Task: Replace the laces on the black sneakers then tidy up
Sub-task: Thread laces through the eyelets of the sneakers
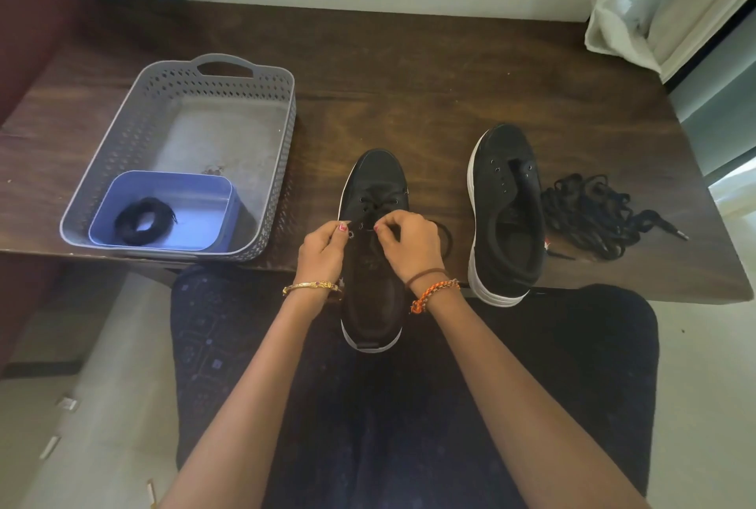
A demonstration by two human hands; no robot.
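The sneaker being laced [374, 197] lies at the surface's [409, 70] near edge, heel overhanging the lap. Both hands pinch its lace: left hand [323, 250] at one eyelet, right hand [409, 242] at the other. An uneven pull could leave the ends mismatched or skip an eyelet. The bare sneaker [505, 214] waits beside loose old laces [601, 214], easily mistaken for the coiled lace [141, 222] in the basket [163, 107]
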